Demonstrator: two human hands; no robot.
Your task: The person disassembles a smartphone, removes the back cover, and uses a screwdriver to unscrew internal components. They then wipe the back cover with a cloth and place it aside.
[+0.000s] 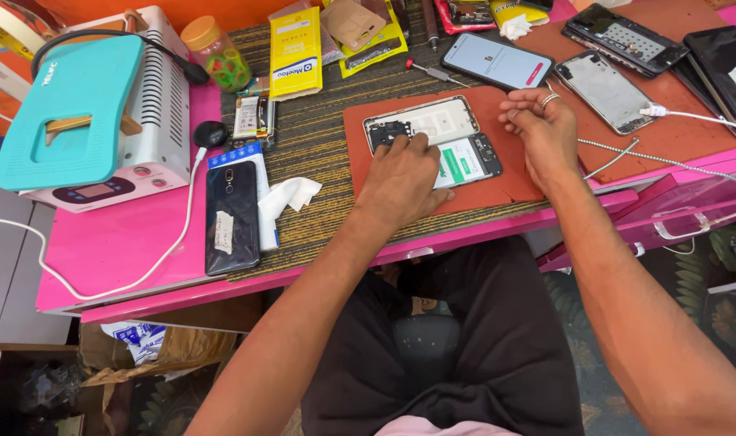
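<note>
Opened phone (433, 137), back cover off, lies on the red-brown mat (497, 190) before us. Our left hand (402, 179) rests flat on it, fingers spread across its lower half. Our right hand (542, 129) sits loosely curled at the mat's right edge, holding nothing. Farther out we see yellow packets (295, 52) at the back, a dark phone (231, 216) on the left, a teal-topped machine (77, 105), all on the pink bench (117, 242).

The left hand (402, 179) presses flat on an opened phone (433, 139) lying on an orange mat (497, 190) on the pink table (117, 242). The right hand (542, 133), loosely curled, rests just beside it.
</note>
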